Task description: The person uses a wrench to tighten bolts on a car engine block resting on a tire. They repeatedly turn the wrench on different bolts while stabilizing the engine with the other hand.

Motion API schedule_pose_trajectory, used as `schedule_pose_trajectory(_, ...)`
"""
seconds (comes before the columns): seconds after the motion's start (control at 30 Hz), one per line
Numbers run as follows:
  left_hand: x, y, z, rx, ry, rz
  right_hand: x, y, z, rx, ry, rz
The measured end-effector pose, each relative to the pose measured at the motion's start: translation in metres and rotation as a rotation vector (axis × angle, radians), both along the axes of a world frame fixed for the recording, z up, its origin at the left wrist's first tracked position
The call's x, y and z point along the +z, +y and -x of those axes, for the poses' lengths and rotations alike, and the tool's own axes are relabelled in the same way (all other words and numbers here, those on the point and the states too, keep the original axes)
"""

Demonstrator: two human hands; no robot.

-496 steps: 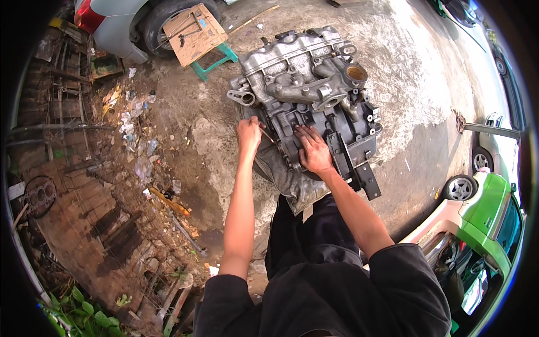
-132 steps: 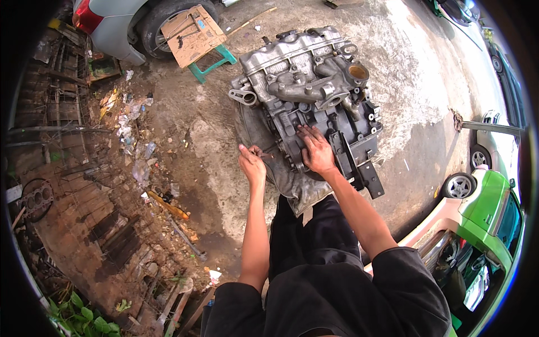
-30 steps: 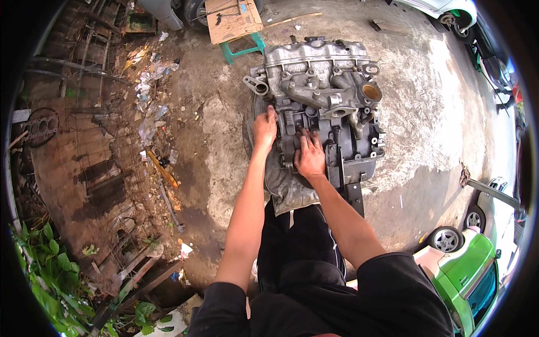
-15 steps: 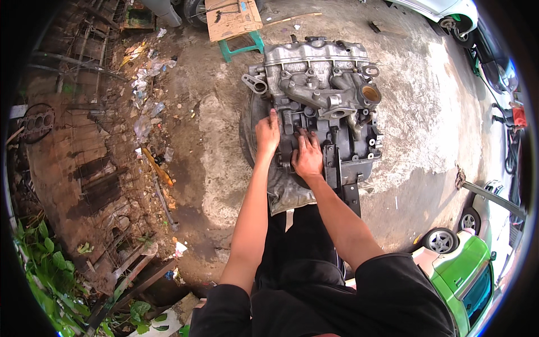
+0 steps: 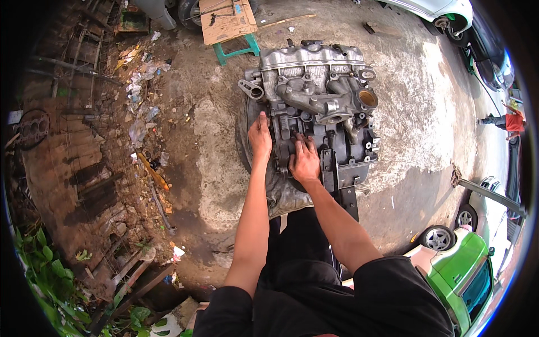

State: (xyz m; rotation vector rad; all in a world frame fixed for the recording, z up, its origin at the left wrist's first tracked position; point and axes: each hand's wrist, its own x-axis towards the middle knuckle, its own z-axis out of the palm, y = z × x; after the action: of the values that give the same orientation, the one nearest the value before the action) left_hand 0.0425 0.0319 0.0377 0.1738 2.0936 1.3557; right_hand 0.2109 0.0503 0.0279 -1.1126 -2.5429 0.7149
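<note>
**Kid:** Grey metal, all greasy! What was that big lump on the ground?

**Helper:** It was a car engine (image 5: 317,106). It sat on an old tyre (image 5: 245,132) on the concrete, right in front of the person's knees.

**Kid:** What was over on the left?

**Helper:** Rusty scrap and bits of litter (image 5: 140,95) lay along the dirt there. Farther up stood a little green stool (image 5: 236,49) with a piece of cardboard (image 5: 227,19) on top.

**Kid:** And the hands?

**Helper:** The left hand (image 5: 260,136) lay flat on the engine's left edge. Its fingers were close together and stretched out, holding nothing. The right hand (image 5: 305,160) was just beside it, on the dark lower part. Its fingers were spread a bit and the tips pushed in among the small parts. I could not tell if they pinched anything.

**Kid:** How would you do that bit well?

**Helper:** I think the left hand should press down hard so the engine cannot rock on the tyre. The right fingers should feel slowly, because grease makes things slippy and the edges look sharp.

**Kid:** What was on the right?

**Helper:** A black bar (image 5: 345,194) stuck out near the right wrist. Far to the right was a green car (image 5: 466,269).
</note>
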Motion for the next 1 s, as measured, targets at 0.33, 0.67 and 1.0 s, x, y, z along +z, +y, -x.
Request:
schedule_pose_trajectory(0.33, -0.003, 0.024, -0.001, 0.338, -0.346, -0.561, 0.004, 0.002, -0.001, 0.039, 0.078, -0.013)
schedule_pose_trajectory(0.67, -0.005, -0.023, -0.052, 0.203, 0.012, -0.855, 0.003, 0.003, 0.0, 0.044, 0.058, -0.01)
schedule_pose_trajectory(1.0, -0.02, -0.068, -0.058, 0.307, -0.009, -0.949, 0.006, 0.003, -0.002, 0.053, -0.026, 0.012)
